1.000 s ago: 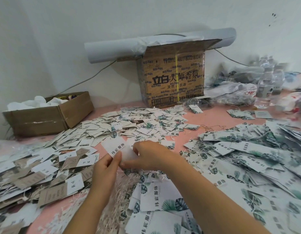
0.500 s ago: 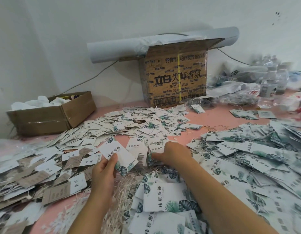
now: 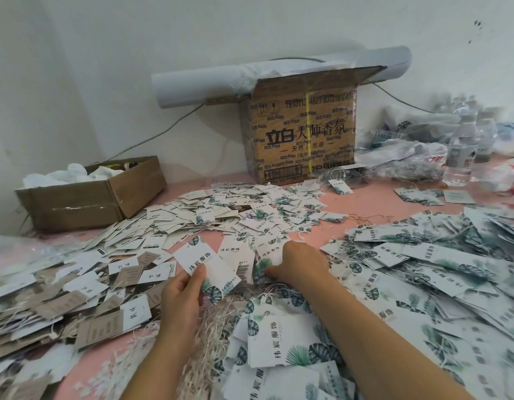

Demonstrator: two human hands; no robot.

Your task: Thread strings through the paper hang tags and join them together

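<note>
Hang tag (image 3: 214,265) pinched in left hand (image 3: 182,295)
Right hand (image 3: 297,262) rests on loose tags (image 3: 268,252) just right, can't tell if it's gripping

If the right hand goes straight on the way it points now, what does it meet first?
The loose leaf-print tags lying at the fingertips of the right hand; past them, probably the white tag that the left hand holds, though depth is unclear.
</note>
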